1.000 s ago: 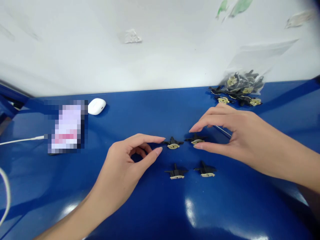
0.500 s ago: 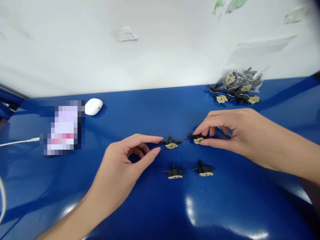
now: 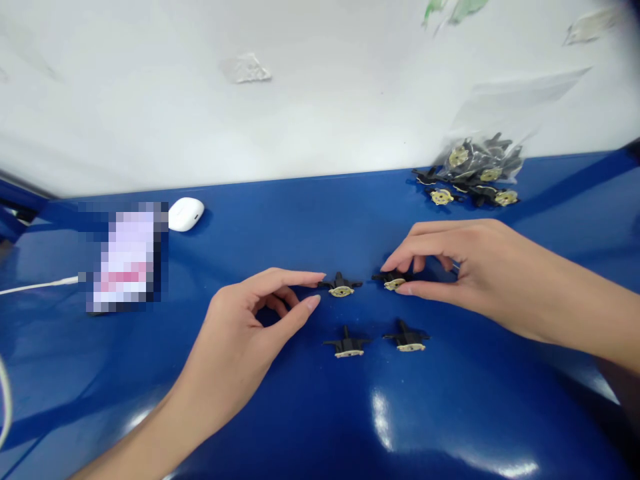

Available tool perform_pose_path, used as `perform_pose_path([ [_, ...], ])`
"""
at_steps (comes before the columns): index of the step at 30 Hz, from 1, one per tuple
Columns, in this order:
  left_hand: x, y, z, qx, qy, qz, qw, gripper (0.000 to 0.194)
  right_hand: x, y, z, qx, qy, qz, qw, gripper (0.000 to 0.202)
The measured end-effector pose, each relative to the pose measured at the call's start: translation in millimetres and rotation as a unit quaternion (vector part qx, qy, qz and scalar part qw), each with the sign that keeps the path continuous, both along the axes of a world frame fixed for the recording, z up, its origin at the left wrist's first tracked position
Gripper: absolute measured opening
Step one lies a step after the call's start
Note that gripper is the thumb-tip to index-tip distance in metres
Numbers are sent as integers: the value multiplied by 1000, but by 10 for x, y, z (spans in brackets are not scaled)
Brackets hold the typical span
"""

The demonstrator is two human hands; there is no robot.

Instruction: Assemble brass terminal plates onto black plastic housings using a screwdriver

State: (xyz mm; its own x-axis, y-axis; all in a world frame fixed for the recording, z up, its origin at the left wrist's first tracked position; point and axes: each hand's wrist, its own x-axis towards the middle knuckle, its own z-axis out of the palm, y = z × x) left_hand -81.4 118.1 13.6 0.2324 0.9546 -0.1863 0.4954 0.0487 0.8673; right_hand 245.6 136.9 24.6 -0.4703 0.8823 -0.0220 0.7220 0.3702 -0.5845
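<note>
Several small black parts, each with a pale gold disc, lie on the blue table. My left hand [image 3: 260,333] has its index finger and thumb apart, the fingertip at the left arm of the upper left black part [image 3: 341,287]. Between the thumb and index finger of my right hand [image 3: 465,263] is the upper right black part [image 3: 395,283], resting on or just above the table. Below these, a lower left black part [image 3: 349,344] and a lower right black part [image 3: 409,337] lie side by side.
Loose black parts [image 3: 442,197] lie at the back right beside a clear plastic bag [image 3: 487,157] of similar parts. A blurred-out phone [image 3: 127,257] with a white cable [image 3: 45,286] and a white case [image 3: 187,214] are on the left. A pale wall [image 3: 320,100] rises behind the blue table [image 3: 280,220].
My right hand and the part at its fingertips have shifted very slightly left. My left hand stays nearly still.
</note>
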Motion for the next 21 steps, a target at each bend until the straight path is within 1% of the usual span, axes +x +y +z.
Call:
perform_pose_path([
  [9, -16, -8, -4, 4, 6, 3, 1000, 19, 17, -35, -1, 12, 5, -13, 1000, 9],
  [15, 5, -3, 4, 2, 9, 5, 1000, 19, 33, -15, -23, -8, -2, 12, 1000, 10],
  [21, -3, 1, 7, 0, 14, 1, 1000, 18, 24, -5, -26, -17, -8, 21, 1000, 13],
])
